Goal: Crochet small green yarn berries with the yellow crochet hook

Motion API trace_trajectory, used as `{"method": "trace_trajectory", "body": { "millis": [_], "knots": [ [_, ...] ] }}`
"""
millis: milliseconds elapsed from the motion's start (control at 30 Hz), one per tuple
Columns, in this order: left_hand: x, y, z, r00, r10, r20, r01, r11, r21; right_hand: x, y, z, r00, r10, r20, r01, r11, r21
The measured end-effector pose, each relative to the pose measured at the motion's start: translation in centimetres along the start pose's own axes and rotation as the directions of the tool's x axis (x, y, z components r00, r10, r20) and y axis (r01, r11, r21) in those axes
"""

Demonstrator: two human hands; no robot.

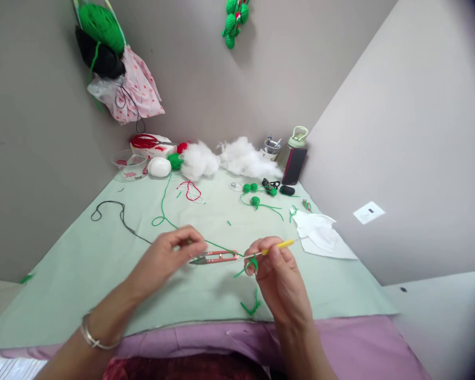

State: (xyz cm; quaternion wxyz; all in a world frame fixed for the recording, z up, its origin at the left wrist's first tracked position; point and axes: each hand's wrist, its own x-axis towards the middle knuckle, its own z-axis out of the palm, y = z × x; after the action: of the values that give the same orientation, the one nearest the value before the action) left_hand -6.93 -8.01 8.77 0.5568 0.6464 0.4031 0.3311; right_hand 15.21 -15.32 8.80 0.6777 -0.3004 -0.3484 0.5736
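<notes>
My right hand (283, 274) is closed around the yellow handle of a crochet hook (277, 247). A small loop of green yarn (253, 262) sits at its fingertips by the hook, beside a ring on a finger. From a green ball (176, 161) the strand runs across the table, past the fingertips of my left hand (174, 250), to the hook. The left fingers are pinched together at this strand; the exact grip is partly hidden. Just beyond them lie orange-handled thread snips (217, 257), with a black cord (122, 216) to the left.
White stuffing (243, 157), a white yarn ball (159, 167), a clear tub (130, 166) and red scissors (146, 141) stand along the back. Small green crocheted balls (255, 201) lie right of centre. A bottle (298, 138), phone (294, 165) and white paper (320, 235) are at right.
</notes>
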Motion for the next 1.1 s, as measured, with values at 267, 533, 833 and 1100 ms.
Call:
{"method": "trace_trajectory", "body": {
  "millis": [267, 533, 833, 1100],
  "knots": [
    [1.3, 1.1, -6.7, 0.794, 0.383, -0.472, -0.029, 0.799, 0.600, -0.2, -0.3, 0.7, 0.999, 0.039, 0.020, -0.039, 0.999, 0.019],
    [0.4, 3.1, 3.6, 0.968, 0.068, 0.240, 0.086, 0.812, -0.578, -0.5, 0.0, 1.6, 0.997, -0.043, 0.071, 0.047, 0.998, -0.049],
    [-1.6, 5.7, 1.4, 0.887, 0.359, -0.291, -0.431, 0.869, -0.244, -0.8, 0.8, 1.1, 0.971, -0.237, -0.018, 0.229, 0.954, -0.191],
    [-1.8, 1.5, 5.6, 0.984, 0.140, -0.108, -0.159, 0.967, -0.199, -1.3, 1.4, 0.9, 0.912, -0.410, 0.024, 0.380, 0.820, -0.428]
  ]
}}
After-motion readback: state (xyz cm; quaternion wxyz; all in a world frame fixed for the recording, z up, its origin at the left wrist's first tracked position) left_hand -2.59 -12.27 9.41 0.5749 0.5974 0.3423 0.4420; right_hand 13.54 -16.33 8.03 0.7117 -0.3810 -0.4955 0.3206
